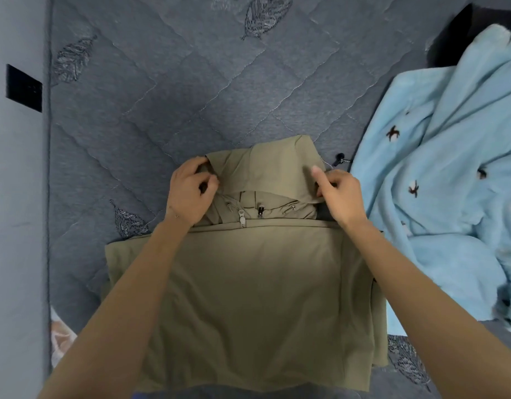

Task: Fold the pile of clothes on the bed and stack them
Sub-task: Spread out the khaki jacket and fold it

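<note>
Both forearms reach straight out from six o'clock over the folded khaki jacket (257, 298), which lies flat on the grey quilted mattress (191, 82) in the lower middle of the view. At the jacket's twelve o'clock end, the left hand (188, 194) curls its fingers round the hood (265, 168) at its nine o'clock edge. The right hand (340, 195) pinches the three o'clock edge, index finger straight. A blue fleece (450, 182) lies crumpled at three o'clock.
</note>
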Tool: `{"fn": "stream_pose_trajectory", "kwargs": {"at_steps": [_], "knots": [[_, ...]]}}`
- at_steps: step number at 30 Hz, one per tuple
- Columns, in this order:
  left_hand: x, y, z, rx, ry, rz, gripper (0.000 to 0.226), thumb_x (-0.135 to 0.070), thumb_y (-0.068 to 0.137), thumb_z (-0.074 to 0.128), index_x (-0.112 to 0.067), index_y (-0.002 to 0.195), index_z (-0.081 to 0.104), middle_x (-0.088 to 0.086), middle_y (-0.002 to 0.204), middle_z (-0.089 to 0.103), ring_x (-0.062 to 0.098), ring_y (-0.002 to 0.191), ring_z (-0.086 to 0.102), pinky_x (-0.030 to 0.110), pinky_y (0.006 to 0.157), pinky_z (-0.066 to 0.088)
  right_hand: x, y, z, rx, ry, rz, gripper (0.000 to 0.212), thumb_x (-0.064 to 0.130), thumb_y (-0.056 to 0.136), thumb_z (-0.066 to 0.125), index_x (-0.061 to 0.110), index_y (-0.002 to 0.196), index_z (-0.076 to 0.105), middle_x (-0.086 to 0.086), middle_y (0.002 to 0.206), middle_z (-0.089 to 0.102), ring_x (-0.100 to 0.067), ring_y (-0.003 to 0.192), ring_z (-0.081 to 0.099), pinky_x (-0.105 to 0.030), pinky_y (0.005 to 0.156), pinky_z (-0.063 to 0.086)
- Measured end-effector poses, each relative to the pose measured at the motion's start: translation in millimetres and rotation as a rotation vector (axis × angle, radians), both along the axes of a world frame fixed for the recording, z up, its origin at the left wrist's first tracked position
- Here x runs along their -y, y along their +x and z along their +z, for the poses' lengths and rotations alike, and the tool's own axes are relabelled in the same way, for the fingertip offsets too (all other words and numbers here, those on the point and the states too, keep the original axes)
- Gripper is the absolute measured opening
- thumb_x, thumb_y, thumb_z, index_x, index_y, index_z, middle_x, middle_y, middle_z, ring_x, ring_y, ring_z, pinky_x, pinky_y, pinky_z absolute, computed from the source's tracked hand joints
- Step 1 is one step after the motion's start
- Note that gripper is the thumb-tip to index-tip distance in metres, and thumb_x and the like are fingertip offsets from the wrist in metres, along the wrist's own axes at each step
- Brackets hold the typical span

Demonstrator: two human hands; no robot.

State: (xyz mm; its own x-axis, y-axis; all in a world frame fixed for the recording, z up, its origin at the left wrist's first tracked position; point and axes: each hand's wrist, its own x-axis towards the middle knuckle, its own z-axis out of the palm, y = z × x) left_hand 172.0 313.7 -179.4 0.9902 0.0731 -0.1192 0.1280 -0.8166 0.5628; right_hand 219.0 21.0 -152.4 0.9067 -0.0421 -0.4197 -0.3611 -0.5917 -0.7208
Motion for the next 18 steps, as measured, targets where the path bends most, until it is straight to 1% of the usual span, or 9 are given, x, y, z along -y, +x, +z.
{"fn": "stream_pose_trajectory", "kwargs": {"at_steps": [3, 5, 7, 8, 10, 11, 13, 15, 18], "knots": [[19, 24, 21, -0.085, 0.103, 0.132, 0.052, -0.049, 0.093, 0.047, -0.009, 0.061, 0.055, 0.005, 0.083, 0.058, 0.031, 0.089, 0.056, 0.041, 0.08, 0.045, -12, 18, 2, -0.087, -0.04, -0.124, 0.044, 0.05, 0.085, 0.065, 0.007, 0.086, 0.057, -0.005, 0.079, 0.062, -0.02, 0.08, 0.059, -0.024, 0.069, 0.039], [28, 38, 27, -0.201, 0.158, 0.166, 0.039, -0.05, 0.09, 0.055, -0.013, 0.077, 0.051, 0.003, 0.081, 0.055, 0.029, 0.084, 0.057, 0.039, 0.078, 0.043, -18, 27, 5, -0.154, -0.065, -0.125, 0.058, 0.053, 0.08, 0.069, 0.011, 0.115, 0.051, -0.001, 0.105, 0.061, -0.022, 0.106, 0.058, -0.027, 0.086, 0.041], [34, 44, 30, -0.301, 0.215, 0.158, 0.045, -0.051, 0.086, 0.06, -0.015, 0.109, 0.048, 0.008, 0.096, 0.061, 0.03, 0.094, 0.059, 0.04, 0.084, 0.041, -21, 33, 7, -0.208, -0.122, -0.069, 0.073, 0.054, 0.079, 0.07, 0.011, 0.131, 0.045, -0.005, 0.127, 0.057, -0.023, 0.121, 0.053, -0.029, 0.094, 0.039], [36, 44, 31, -0.337, 0.236, 0.137, 0.056, -0.051, 0.085, 0.062, -0.016, 0.125, 0.043, 0.011, 0.105, 0.063, 0.032, 0.1, 0.059, 0.041, 0.087, 0.041, -21, 36, 7, -0.215, -0.163, -0.029, 0.07, 0.053, 0.077, 0.071, 0.012, 0.129, 0.049, -0.004, 0.126, 0.059, -0.023, 0.119, 0.054, -0.031, 0.093, 0.04], [40, 40, 31, -0.366, 0.261, 0.119, 0.064, -0.048, 0.086, 0.063, -0.019, 0.137, 0.037, 0.012, 0.112, 0.063, 0.034, 0.106, 0.059, 0.041, 0.089, 0.042, -20, 41, 7, -0.213, -0.214, 0.069, 0.042, 0.048, 0.076, 0.074, 0.015, 0.1, 0.063, -0.002, 0.096, 0.066, -0.022, 0.097, 0.062, -0.03, 0.076, 0.043], [41, 39, 30, -0.347, 0.263, 0.117, 0.054, -0.044, 0.087, 0.062, -0.019, 0.131, 0.044, 0.012, 0.11, 0.064, 0.034, 0.104, 0.059, 0.04, 0.088, 0.042, -19, 43, 8, -0.214, -0.21, 0.104, 0.03, 0.042, 0.077, 0.075, 0.016, 0.082, 0.063, 0.0, 0.079, 0.063, -0.02, 0.083, 0.06, -0.028, 0.069, 0.04], [40, 37, 27, -0.242, 0.227, 0.097, 0.023, -0.031, 0.088, 0.062, -0.015, 0.104, 0.058, 0.006, 0.092, 0.063, 0.033, 0.095, 0.06, 0.038, 0.082, 0.041, -18, 45, 9, -0.185, -0.113, 0.129, 0.029, 0.03, 0.077, 0.077, 0.014, 0.066, 0.056, 0.002, 0.063, 0.052, -0.016, 0.065, 0.05, -0.028, 0.063, 0.036], [38, 37, 27, -0.095, 0.083, 0.098, 0.01, -0.02, 0.084, 0.066, -0.012, 0.087, 0.06, 0.0, 0.082, 0.053, 0.029, 0.088, 0.057, 0.039, 0.079, 0.043, -16, 49, 13, -0.024, 0.002, 0.097, 0.03, 0.023, 0.077, 0.078, 0.004, 0.066, 0.057, 0.003, 0.065, 0.046, -0.014, 0.066, 0.044, -0.026, 0.064, 0.037], [37, 41, 35, 0.209, -0.188, 0.225, 0.012, -0.013, 0.079, 0.071, -0.006, 0.084, 0.062, -0.003, 0.093, 0.045, 0.021, 0.093, 0.05, 0.03, 0.085, 0.042, -14, 57, 29, 0.16, 0.275, -0.086, 0.025, 0.018, 0.08, 0.075, 0.0, 0.078, 0.059, 0.0, 0.087, 0.048, -0.013, 0.086, 0.051, -0.016, 0.08, 0.043]]}}
